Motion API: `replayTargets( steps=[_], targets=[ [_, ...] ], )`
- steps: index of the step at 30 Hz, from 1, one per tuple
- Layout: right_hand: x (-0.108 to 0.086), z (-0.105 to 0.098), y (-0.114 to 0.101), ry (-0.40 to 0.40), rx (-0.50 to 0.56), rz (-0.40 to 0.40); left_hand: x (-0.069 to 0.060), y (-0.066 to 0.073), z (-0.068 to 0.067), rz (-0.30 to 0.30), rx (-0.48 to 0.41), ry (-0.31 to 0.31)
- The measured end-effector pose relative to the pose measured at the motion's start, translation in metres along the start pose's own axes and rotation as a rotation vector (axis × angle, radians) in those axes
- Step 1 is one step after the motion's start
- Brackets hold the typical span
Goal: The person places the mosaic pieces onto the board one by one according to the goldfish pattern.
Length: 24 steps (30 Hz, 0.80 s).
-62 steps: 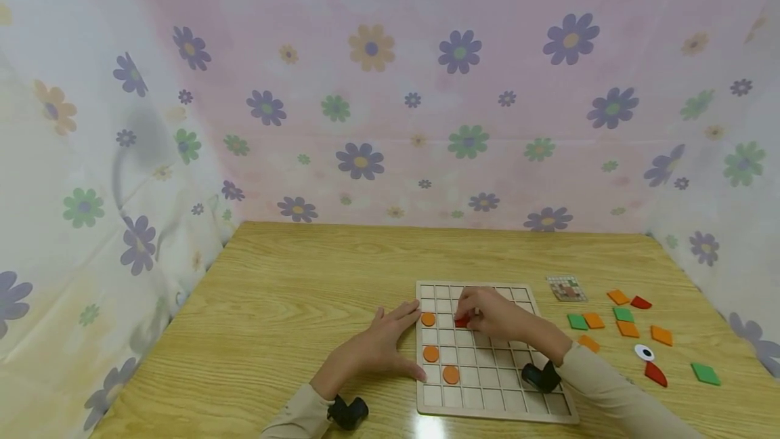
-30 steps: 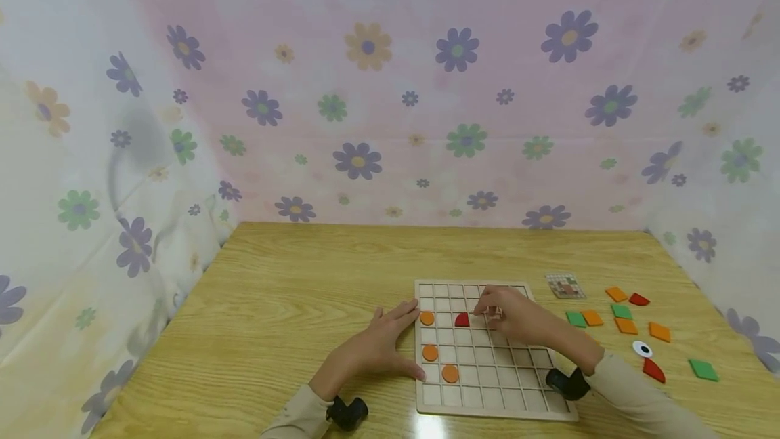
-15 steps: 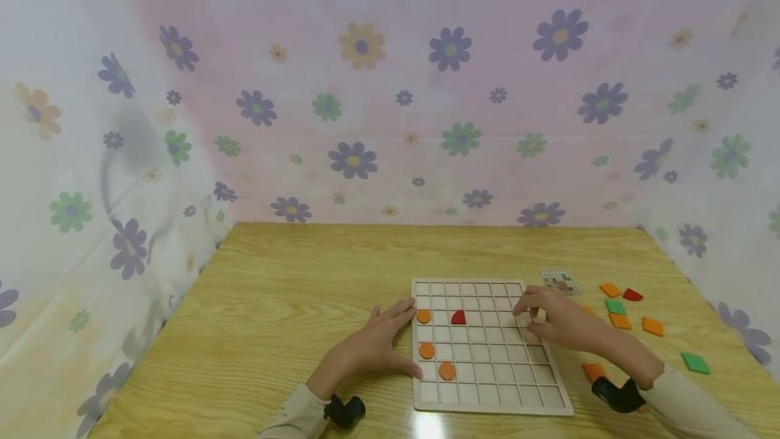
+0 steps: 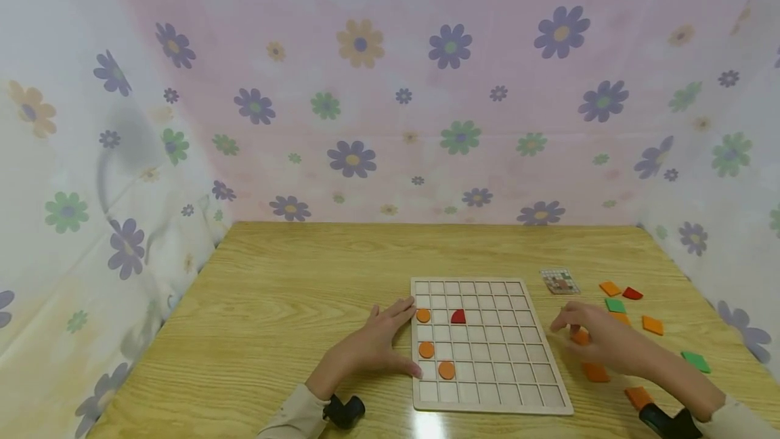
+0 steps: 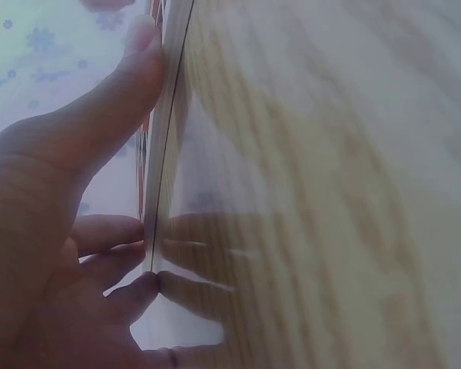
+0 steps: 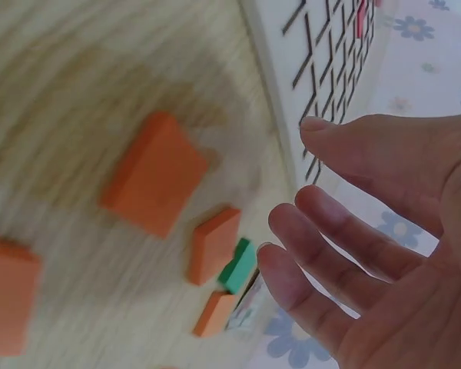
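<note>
A wooden grid board (image 4: 502,337) lies on the table. Near its left side sit three orange discs (image 4: 447,370) and one red quarter-circle tile (image 4: 458,317). My left hand (image 4: 374,344) rests at the board's left edge, fingers spread and touching the rim, also seen from the left wrist. Right of the board, my right hand (image 4: 609,339) hovers over loose tiles with relaxed, parted fingers and holds nothing. In the right wrist view, orange square tiles (image 6: 155,177) and a green tile (image 6: 238,265) lie beyond the fingertips. The hand and forearm hide some tiles in the head view.
A small pattern card (image 4: 560,282) lies behind the board's right corner. Farther right are a red quarter-circle tile (image 4: 632,293), an orange square (image 4: 653,325) and a green square (image 4: 696,362). A flowered cloth (image 4: 378,202) walls the table (image 4: 305,276) at the back and sides.
My right hand has let go of the red quarter-circle tile on the board and moved right, off the board to the loose tiles. The left hand keeps its place at the edge.
</note>
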State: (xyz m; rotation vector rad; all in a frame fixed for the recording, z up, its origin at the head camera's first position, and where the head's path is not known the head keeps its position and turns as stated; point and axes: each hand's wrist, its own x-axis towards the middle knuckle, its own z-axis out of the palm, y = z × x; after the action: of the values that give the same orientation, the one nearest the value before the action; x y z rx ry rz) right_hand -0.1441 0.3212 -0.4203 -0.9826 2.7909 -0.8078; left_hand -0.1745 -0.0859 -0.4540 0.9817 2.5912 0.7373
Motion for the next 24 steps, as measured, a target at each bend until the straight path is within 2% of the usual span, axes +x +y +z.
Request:
replayTargets(
  steps=[6, 11, 18, 22, 24],
  targets=[
    [-0.019, 0.0, 0.006, 0.008, -0.017, -0.007, 0.0, -0.001, -0.001, 0.001, 0.003, 0.0],
    [-0.038, -0.002, 0.01, -0.013, 0.059, 0.016, 0.0, 0.0, -0.001, 0.004, -0.002, 0.0],
    [-0.061, 0.002, 0.019, 0.026, 0.05, -0.054, -0.002, -0.001, -0.001, 0.002, -0.013, 0.004],
    [-0.076, 0.0, 0.024, -0.007, 0.051, -0.043, -0.001, -0.002, 0.0, 0.012, 0.0, 0.005],
    [-0.084, -0.003, 0.027, -0.043, 0.079, 0.0, 0.0, -0.002, 0.0, 0.016, 0.004, 0.008]
  ],
)
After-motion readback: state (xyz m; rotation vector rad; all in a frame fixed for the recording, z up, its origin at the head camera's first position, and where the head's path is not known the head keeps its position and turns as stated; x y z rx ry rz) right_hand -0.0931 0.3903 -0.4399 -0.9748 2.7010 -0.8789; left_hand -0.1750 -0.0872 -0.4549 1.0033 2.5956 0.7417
